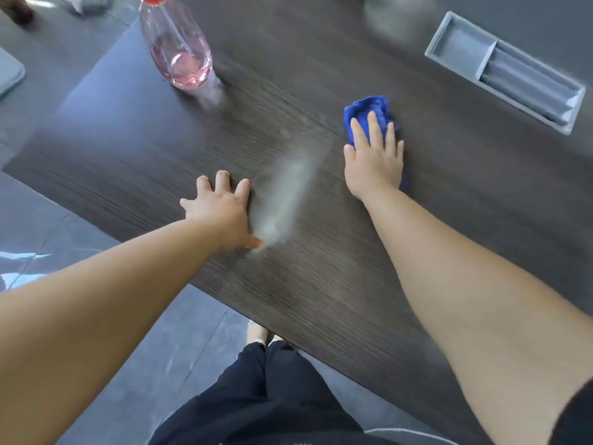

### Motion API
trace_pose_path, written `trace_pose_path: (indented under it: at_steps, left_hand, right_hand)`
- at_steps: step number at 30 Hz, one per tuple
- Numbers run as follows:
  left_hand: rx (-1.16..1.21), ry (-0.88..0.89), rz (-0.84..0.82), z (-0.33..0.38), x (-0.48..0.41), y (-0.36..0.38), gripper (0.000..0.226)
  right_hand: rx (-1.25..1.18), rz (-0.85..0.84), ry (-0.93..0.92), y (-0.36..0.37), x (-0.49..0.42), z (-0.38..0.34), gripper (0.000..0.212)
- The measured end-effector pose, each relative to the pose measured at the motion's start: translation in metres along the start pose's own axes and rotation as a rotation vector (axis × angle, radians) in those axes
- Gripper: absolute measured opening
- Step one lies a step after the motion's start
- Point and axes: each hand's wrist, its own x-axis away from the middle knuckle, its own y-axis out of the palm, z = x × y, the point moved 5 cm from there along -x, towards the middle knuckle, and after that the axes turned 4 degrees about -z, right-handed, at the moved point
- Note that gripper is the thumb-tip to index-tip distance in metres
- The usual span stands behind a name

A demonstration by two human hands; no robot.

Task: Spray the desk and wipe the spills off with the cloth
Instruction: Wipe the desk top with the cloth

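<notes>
No writing or brand can be read anywhere; the bottle [179, 46] shows no label. There is one bottle, one cloth [369, 112] and two hands in view.

The bottle stands in the upper left of the frame on the dark wood-grain counter [144, 175]. It is clear, with a red cap and a little pink liquid at the bottom. Its long axis runs from its base up toward the top edge of the frame.

The blue cloth is bunched into a lump in the upper right of centre. The right hand [373, 159] lies flat on it with fingers spread and pointing to the top of the frame, pressing it to the counter; it is not closed around the cloth. The cloth sticks out beyond the fingertips.

The left hand [221, 208] rests open, palm down, on the counter at the centre, holding nothing. Between the two hands a pale grey streak [285, 194] lies diagonally on the surface.

One grey recessed tray [507, 72] sits in the upper right corner.
</notes>
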Motion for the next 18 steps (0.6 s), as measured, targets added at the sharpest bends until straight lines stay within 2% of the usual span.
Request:
trace_pose_path:
  at_steps: [1, 2, 4, 6, 8, 10, 13, 15, 16, 17, 18]
  left_hand:
    - [0.004, -0.001, -0.009, 0.001, 0.001, -0.001, 0.110]
    - [0.006, -0.002, -0.016, 0.000, 0.001, -0.001, 0.111]
    - [0.006, -0.004, -0.020, -0.001, -0.001, 0.002, 0.113]
    - [0.013, -0.006, -0.024, -0.002, -0.001, 0.003, 0.115]
    - [0.028, -0.001, -0.030, -0.003, -0.001, 0.003, 0.115]
    - [0.035, 0.004, -0.043, -0.003, -0.001, 0.003, 0.116]
    - [0.042, 0.003, -0.030, -0.005, 0.000, 0.004, 0.117]
    - [0.052, 0.007, -0.026, -0.006, -0.001, 0.004, 0.117]
    - [0.059, 0.011, -0.029, -0.006, -0.001, 0.005, 0.117]
    - [0.068, 0.016, -0.033, -0.007, -0.002, 0.005, 0.116]
    - [0.078, 0.019, -0.029, -0.007, -0.002, 0.005, 0.116]
  right_hand:
    - [0.002, 0.015, -0.006, 0.008, 0.009, -0.013, 0.051]
    - [0.003, 0.043, -0.094, 0.015, 0.026, -0.029, 0.051]
    - [0.031, 0.073, -0.402, 0.029, 0.073, -0.053, 0.050]
    - [0.107, 0.014, -0.707, 0.036, 0.102, -0.051, 0.048]
    - [0.165, -0.032, -0.863, 0.026, 0.082, -0.034, 0.046]
    - [0.182, 0.040, -0.770, 0.010, 0.033, -0.020, 0.047]
    - [0.102, -0.016, -0.308, -0.012, -0.046, -0.005, 0.048]
    - [0.011, 0.004, -0.077, -0.015, -0.061, -0.018, 0.049]
    - [-0.024, 0.015, -0.028, -0.010, -0.054, -0.032, 0.049]
    - [-0.022, 0.032, -0.054, -0.001, -0.042, -0.048, 0.050]
    - [-0.007, 0.067, -0.159, 0.009, -0.021, -0.066, 0.050]
